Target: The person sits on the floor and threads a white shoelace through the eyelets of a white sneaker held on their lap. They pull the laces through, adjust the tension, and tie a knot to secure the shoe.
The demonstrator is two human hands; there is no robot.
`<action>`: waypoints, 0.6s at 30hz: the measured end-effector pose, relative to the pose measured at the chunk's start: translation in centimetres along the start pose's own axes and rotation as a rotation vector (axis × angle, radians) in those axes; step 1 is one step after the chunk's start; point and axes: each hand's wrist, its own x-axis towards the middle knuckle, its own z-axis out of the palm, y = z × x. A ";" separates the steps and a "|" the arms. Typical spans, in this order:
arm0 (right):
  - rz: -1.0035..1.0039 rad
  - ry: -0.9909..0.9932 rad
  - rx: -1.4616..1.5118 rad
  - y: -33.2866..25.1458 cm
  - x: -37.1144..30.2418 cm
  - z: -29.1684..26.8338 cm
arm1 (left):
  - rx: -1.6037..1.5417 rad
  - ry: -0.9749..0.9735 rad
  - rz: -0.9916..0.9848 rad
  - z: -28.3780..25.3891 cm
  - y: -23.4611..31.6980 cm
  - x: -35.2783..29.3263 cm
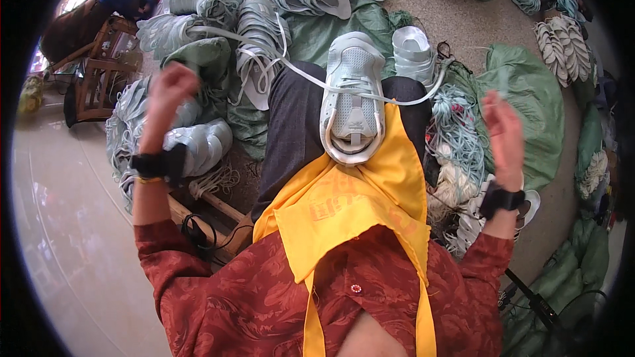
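Observation:
A pale grey-green shoe upper [357, 66] rests on my lap, over the yellow apron [357, 215]. A pale shoelace [311, 78] crosses its lacing area. One length runs left over the piled uppers, and the other loops out to the right. Well to the left of the shoe, my left hand [175, 86] is raised with its fingers curled together. Whether it holds anything is hidden. On the opposite side my right hand [501, 125] is raised beside a green sack, its fingers upward and smeared by motion. I cannot see a lace reaching either hand.
Stacks of pale uppers [205, 1] lie ahead and to the left. A small stack of uppers [411, 53] stands by my right knee, near bundled laces [456, 135]. A green sack [529, 106] bulges at right. Wooden stools [106, 69] stand at left.

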 end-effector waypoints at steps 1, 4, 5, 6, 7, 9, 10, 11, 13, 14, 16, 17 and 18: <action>0.076 -0.136 -0.053 1.2 -1.2 1.9 | 0.024 -0.225 -0.078 3.3 0.5 -0.9; 0.183 -0.421 -0.337 3.0 -3.6 7.7 | -0.313 -0.527 -0.176 10.7 4.1 -4.0; 0.131 -0.443 -0.470 3.6 -3.8 9.1 | -0.380 -0.568 -0.150 12.3 4.5 -4.4; -0.040 -0.466 -0.529 5.0 -3.7 9.9 | -0.415 -0.570 -0.143 13.6 5.6 -4.8; -0.212 -0.487 -0.590 6.0 -3.3 10.6 | -0.453 -0.573 -0.133 14.9 6.5 -5.0; -0.283 -0.466 -0.692 5.9 -2.8 12.6 | -0.534 -0.566 -0.067 16.6 6.6 -5.1; -0.318 -0.452 -0.742 5.9 -2.5 13.4 | -0.505 -0.560 -0.036 17.1 6.8 -4.9; -0.259 -0.424 -0.616 6.3 -2.1 14.0 | -0.502 -0.529 -0.018 17.6 7.0 -4.7; -0.142 -0.365 -0.367 7.0 -1.3 14.8 | -0.499 -0.465 0.018 18.5 7.2 -4.1; -0.067 -0.383 -0.302 7.0 -1.1 14.9 | -0.519 -0.450 -0.009 18.8 7.2 -3.9; -0.081 -0.356 -0.302 6.9 -1.4 15.0 | -0.571 -0.421 0.002 19.3 6.9 -3.4; -0.088 -0.343 -0.303 6.9 -1.6 15.0 | -0.597 -0.406 0.007 19.5 6.7 -3.2; -0.099 -0.325 -0.265 7.0 -1.7 15.1 | -0.616 -0.401 -0.006 19.6 6.6 -3.0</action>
